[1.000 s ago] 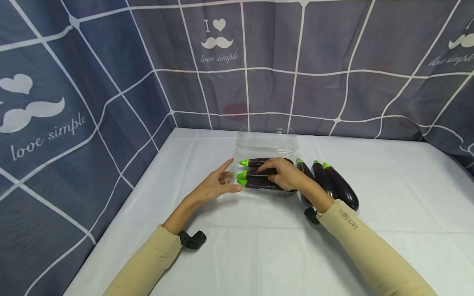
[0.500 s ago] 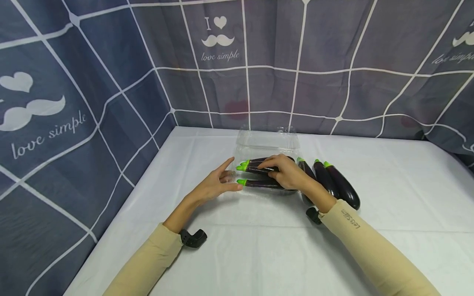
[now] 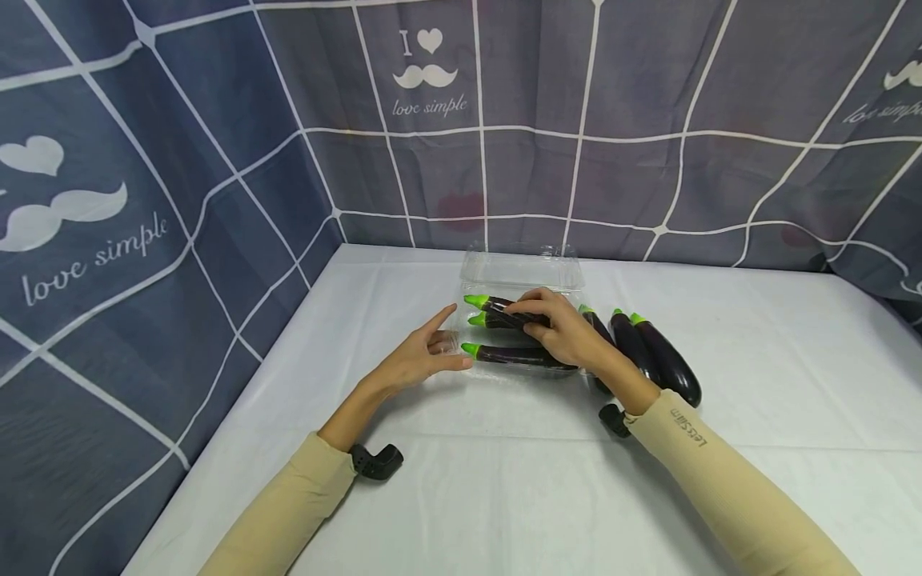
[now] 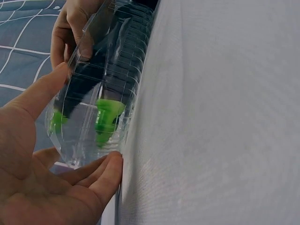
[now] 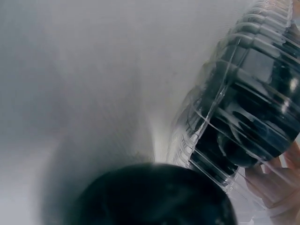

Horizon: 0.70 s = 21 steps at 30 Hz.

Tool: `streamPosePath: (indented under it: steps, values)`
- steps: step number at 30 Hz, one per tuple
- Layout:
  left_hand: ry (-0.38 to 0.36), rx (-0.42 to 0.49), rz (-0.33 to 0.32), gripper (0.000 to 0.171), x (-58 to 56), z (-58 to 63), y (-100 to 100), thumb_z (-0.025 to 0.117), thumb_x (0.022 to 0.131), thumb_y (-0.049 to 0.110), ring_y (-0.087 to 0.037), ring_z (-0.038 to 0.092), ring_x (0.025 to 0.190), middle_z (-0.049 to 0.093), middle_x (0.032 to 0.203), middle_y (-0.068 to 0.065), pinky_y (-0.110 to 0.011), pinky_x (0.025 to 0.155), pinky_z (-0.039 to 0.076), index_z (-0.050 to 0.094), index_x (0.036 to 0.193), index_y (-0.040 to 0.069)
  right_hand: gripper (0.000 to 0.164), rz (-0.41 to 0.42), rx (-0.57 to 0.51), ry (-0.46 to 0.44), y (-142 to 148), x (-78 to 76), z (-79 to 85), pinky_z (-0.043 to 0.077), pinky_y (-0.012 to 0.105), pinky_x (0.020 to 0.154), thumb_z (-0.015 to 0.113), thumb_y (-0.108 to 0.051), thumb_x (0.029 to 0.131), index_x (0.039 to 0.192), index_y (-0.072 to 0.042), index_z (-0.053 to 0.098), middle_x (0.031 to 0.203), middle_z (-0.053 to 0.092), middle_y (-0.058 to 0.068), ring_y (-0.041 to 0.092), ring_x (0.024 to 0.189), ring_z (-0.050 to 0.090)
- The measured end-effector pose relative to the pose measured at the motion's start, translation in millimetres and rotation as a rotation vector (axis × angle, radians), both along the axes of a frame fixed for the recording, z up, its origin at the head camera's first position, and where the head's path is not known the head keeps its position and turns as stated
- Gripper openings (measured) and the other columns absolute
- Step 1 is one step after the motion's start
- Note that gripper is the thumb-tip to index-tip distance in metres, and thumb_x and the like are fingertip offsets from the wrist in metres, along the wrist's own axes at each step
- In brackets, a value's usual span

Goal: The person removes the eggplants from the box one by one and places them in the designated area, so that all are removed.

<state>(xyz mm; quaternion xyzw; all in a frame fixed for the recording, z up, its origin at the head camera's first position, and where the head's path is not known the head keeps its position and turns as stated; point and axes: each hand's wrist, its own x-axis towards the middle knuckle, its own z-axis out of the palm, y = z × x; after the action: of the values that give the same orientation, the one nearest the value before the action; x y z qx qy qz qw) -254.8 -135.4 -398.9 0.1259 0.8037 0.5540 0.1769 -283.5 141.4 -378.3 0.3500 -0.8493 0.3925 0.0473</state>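
Note:
In the head view, a clear plastic clamshell container [image 3: 522, 276] has its lid folded back behind it. Three dark purple eggplants with green stems are at its base: a near one [image 3: 515, 355], a far one [image 3: 484, 320], and one [image 3: 494, 305] gripped by my right hand [image 3: 565, 324], tilted over the far one. My left hand [image 3: 412, 358] spreads its fingers across the container's left end. In the left wrist view its fingertips [image 4: 112, 161] touch the container's lower edge. Part of the gripped eggplant is hidden under the right hand.
Three more eggplants lie right of the container: one [image 3: 592, 322] partly behind the right forearm, a middle one [image 3: 631, 348] and an outer one [image 3: 666, 360]. A white cloth [image 3: 446, 496] covers the table. A grey grid-patterned curtain [image 3: 641, 88] stands behind and along the left.
My right hand has moved the middle eggplant away from me, from between the other two to over the far one, opening a gap behind the near one. The left hand stays put.

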Motion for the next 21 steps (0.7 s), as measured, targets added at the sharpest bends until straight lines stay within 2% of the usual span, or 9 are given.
streamPosePath:
  steps: [7,16,21]
  values:
    - [0.008,0.014,-0.006,0.100,1.5,2.2,-0.3,0.081,0.083,0.032,-0.036,0.032,0.141,0.031,0.153,-0.022,-0.055,0.107,0.034,0.016,0.160,0.030,0.039,-0.085,-0.126,0.020,0.6,1.1,-0.1,0.041,0.050,0.091,0.055,0.008,0.095,0.131,-0.004,0.064,0.128,0.048,0.019,0.033,0.113,0.050]
    - [0.010,0.007,-0.002,0.103,1.7,2.1,0.1,0.082,0.081,0.034,-0.034,0.034,0.141,0.031,0.153,-0.020,-0.052,0.107,0.035,0.016,0.160,0.032,0.038,-0.144,-0.160,-0.019,2.6,2.8,2.1,0.036,0.047,0.090,0.046,0.004,0.100,0.134,-0.004,0.061,0.132,0.041,0.018,0.032,0.112,0.043]
    - [0.003,0.019,-0.008,0.101,2.6,3.1,0.5,0.081,0.083,0.033,-0.034,0.034,0.141,0.032,0.153,-0.020,-0.053,0.107,0.035,0.015,0.160,0.032,0.042,-0.158,-0.152,-0.039,3.7,3.0,2.1,0.036,0.050,0.092,0.054,0.004,0.095,0.135,-0.006,0.060,0.133,0.038,0.019,0.033,0.115,0.041]
